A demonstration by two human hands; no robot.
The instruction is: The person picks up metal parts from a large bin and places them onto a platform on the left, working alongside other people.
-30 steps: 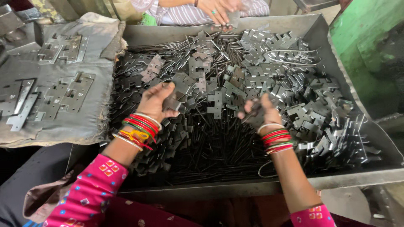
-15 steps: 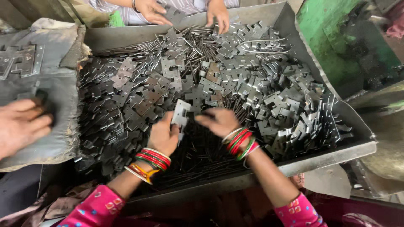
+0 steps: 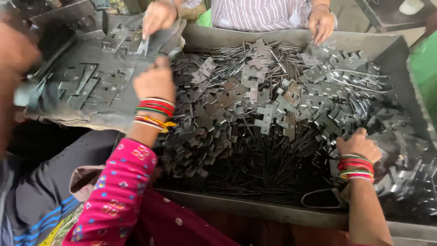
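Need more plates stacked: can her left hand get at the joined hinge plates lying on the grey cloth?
Probably yes. The left hand hovers at the cloth's right edge, and the hinge plates lie bare just left of it, nothing between. Another person's hand works farther up.

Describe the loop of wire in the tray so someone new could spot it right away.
Start at the big metal tray heaped with hinge plates. Go to its near edge, just left of the person's right hand. There the wire loop lies on dark rods: the only curved, rounded shape among flat plates.
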